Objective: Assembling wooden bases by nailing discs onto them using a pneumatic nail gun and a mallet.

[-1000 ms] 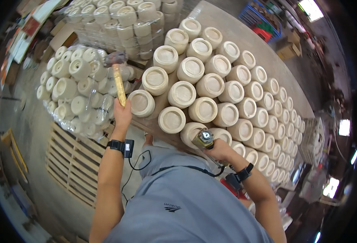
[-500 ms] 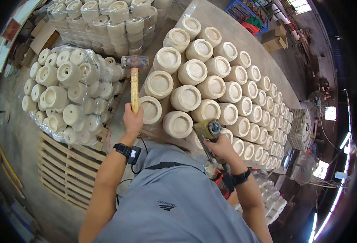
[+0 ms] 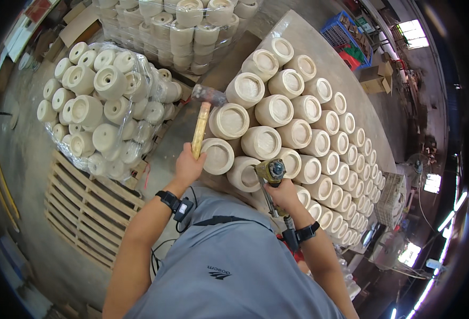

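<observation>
My left hand [image 3: 190,169] is closed round the wooden handle of a mallet [image 3: 201,125], whose dark, worn cylindrical head points away from me. In my right hand [image 3: 286,195] is a yellow and black nail gun [image 3: 270,170], with a thin metal magazine below its head. Both tools are raised over the near end of a broad layer of round pale wooden blocks [image 3: 261,142], each with a shallow circular recess on top. The mallet head overlaps the left edge of the layer in view; whether either tool touches a block I cannot tell.
Film-wrapped pale wooden pieces [image 3: 107,111] are stacked at the left beside a slatted pallet [image 3: 91,207]. Another wrapped stack [image 3: 181,37] stands behind. Far right are a blue crate [image 3: 338,32], a cardboard box [image 3: 377,77], a woven basket [image 3: 391,199] and a fan [image 3: 387,250].
The scene has shifted right and downward in view. My left hand has moved slightly right with the mallet, which now tilts rightward. My right hand still holds the nail gun, now turned more upright.
</observation>
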Demonstrator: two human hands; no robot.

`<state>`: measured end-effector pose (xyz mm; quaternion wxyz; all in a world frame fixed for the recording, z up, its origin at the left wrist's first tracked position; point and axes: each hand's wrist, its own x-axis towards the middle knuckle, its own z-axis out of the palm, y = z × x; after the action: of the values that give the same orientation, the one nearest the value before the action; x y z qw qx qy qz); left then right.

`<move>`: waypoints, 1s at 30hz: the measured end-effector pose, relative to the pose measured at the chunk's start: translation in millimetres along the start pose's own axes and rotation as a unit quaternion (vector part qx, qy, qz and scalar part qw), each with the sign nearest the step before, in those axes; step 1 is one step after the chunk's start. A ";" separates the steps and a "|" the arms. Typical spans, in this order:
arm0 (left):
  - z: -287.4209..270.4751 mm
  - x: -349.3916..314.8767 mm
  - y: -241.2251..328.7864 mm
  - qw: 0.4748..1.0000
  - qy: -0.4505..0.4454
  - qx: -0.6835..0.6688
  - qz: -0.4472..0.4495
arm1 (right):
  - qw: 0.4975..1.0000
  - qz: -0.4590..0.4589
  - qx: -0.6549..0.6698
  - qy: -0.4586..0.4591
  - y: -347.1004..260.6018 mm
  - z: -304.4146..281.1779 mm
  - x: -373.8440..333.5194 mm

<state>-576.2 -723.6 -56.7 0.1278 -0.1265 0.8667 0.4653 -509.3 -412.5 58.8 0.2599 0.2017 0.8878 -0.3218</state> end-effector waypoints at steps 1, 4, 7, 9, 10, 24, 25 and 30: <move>8.5 -3.5 -7.5 1.000 0.018 0.004 -0.004 | 1.000 0.000 -0.003 -0.001 -3.8 -0.4 -0.3; 13.9 -3.5 -15.4 0.999 0.026 -0.015 -0.014 | 1.000 -0.005 0.004 -0.004 -20.4 -5.6 -6.9; 6.9 -0.8 -14.7 0.999 0.007 -0.040 -0.021 | 0.995 0.072 0.012 -0.070 -41.5 -19.0 -16.9; 5.0 0.2 -15.3 0.999 -0.008 -0.043 -0.023 | 0.990 0.093 0.020 -0.106 -43.1 -21.0 -25.1; 4.5 0.4 -16.6 0.999 -0.009 -0.046 -0.019 | 0.990 0.094 0.020 -0.107 -46.8 -21.5 -27.8; 4.5 -2.2 -14.7 0.997 -0.002 -0.077 -0.032 | 0.987 0.071 -0.057 -0.132 -32.5 1.3 -27.9; 5.4 -1.8 -15.0 0.996 -0.004 -0.088 -0.035 | 0.985 0.089 -0.058 -0.137 -36.3 -0.3 -28.0; 4.2 0.8 -23.4 0.992 -0.009 -0.117 -0.048 | 0.981 0.126 -0.041 -0.144 -92.6 -18.0 -25.6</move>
<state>-568.6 -732.6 -77.3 0.1420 -0.1774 0.7981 0.5580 -543.9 -471.1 128.9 0.4313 0.2527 0.8212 -0.2752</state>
